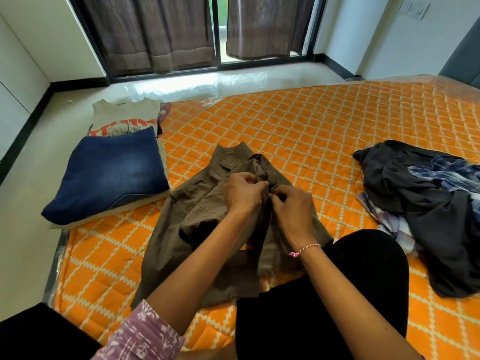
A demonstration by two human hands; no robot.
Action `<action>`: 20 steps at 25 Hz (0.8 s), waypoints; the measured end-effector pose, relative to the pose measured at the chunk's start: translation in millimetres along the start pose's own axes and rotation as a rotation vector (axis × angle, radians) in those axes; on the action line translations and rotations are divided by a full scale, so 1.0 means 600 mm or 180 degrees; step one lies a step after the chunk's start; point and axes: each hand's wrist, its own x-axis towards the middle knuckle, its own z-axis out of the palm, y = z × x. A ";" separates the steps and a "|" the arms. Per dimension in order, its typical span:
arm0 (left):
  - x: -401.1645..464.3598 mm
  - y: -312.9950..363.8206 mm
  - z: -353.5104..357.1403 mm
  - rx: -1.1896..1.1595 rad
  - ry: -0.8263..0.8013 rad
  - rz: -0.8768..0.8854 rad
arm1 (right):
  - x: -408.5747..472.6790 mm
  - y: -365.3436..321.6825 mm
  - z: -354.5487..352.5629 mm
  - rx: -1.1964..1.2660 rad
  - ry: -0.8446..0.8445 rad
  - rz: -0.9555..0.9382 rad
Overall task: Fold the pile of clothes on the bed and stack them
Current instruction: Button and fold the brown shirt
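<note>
**Brown shirt pinched at its placket, mid-mattress**

While our left hand (242, 192) and right hand (292, 206) meet over the brown shirt (197, 203), the fingers of both are curled in tight and pinch the cloth at the front opening, where a small dark button seems to sit between the fingertips. We see the shirt lying front up on the orange quilted mattress (324, 131), right in front of our knees, its collar pointing toward the window. Its fabric is plain olive-brown, matte and creased, with a chest pocket on the left panel and one sleeve bunched under our left forearm.

To the left, at the mattress edge, folded blue jeans (109, 172) rest on a pale garment, with a folded grey printed T-shirt (124, 118) just behind them. Well apart on the right lies the unfolded pile (428, 203): dark cloth over blue and checked pieces.
</note>
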 end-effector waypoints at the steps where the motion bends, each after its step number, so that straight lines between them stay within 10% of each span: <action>1: 0.002 -0.001 0.000 -0.0027 -0.0025 -0.0051 | 0.004 0.001 -0.001 0.0039 -0.0055 -0.0008; 13: 0.020 0.025 -0.034 0.1032 -0.0671 0.0841 | 0.023 -0.011 0.002 0.0415 -0.0205 0.0364; 16: -0.011 0.026 -0.024 0.1024 -0.0159 0.1096 | 0.042 -0.014 0.005 0.0456 -0.0252 0.0526; 20: -0.045 -0.034 -0.002 0.0749 -0.0309 0.0177 | 0.069 -0.018 0.014 0.0507 -0.0277 0.0643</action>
